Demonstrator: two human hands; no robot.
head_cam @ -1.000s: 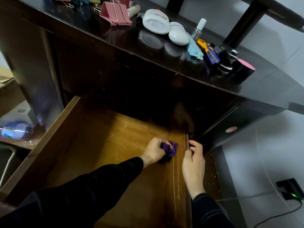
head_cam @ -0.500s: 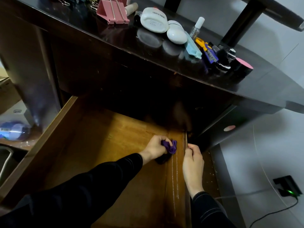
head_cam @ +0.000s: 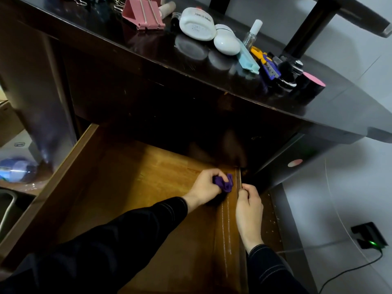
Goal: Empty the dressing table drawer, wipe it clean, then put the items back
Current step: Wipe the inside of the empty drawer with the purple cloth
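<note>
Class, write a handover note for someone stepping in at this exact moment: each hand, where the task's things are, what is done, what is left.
Left hand: grips the purple cloth, low in the far right corner of the drawer.
Right hand: fingers curled on the drawer's right wall.
Items: out on the tabletop, among them a pink binder clip, white containers and a small bottle.
Done: drawer emptied; wiping under way.
Left: finish wiping, then put the items back.

Worn wooden drawer [head_cam: 131, 187], glossy dark tabletop [head_cam: 212, 81], purple cloth [head_cam: 224, 183]
</note>
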